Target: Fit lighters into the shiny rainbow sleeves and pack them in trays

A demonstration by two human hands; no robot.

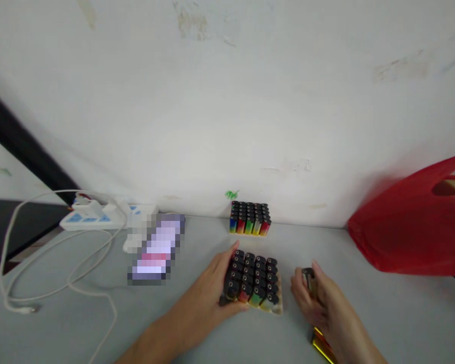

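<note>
My left hand (217, 283) is wrapped round the left side of a pale tray (277, 306), which stands on the table. Upright in that tray are rows of lighters (257, 296) with black tops and coloured bodies; a strip along its right edge holds none. To the right of the tray, apart from it, my right hand (318, 298) is closed on a single lighter (308, 275), its dark top showing above the fingers. Under my right wrist lies a shiny gold lighter (323, 346), partly hidden by the arm.
Against the wall stands a second block of lighters (250, 222). On the left are a blurred phone (157, 247), a white power strip (94, 218) and a looping white cable (111, 298). A red bag (417, 232) sits at the right on the grey table (197, 242).
</note>
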